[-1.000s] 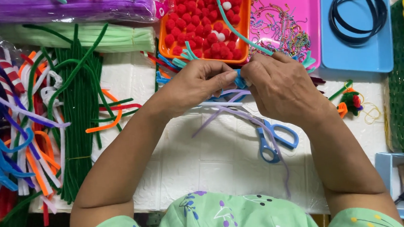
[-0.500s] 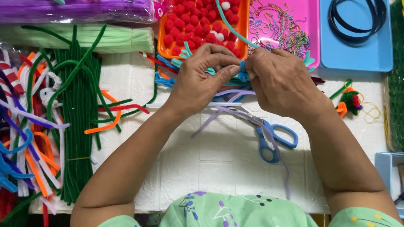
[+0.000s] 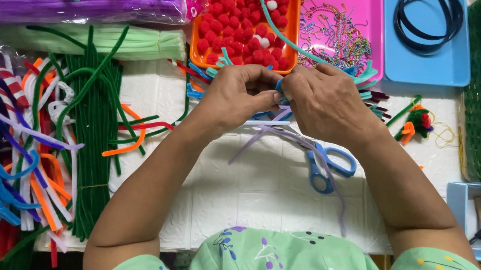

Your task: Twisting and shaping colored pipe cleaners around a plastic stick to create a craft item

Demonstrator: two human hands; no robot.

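Both hands (image 3: pixel 282 96) shifted slightly; blue pipe cleaner (image 3: pixel 278 85) points upward.

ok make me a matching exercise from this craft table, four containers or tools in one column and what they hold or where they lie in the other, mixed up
Column one:
1. orange plastic tray
2. pink plastic tray
3. blue plastic tray
4. blue-handled scissors

Column two:
A. black hoop bands
B. on the white table cover, below the right hand
C. red pompoms with a few white ones
D. thin coloured bead chains

Pairs: 1-C, 2-D, 3-A, 4-B
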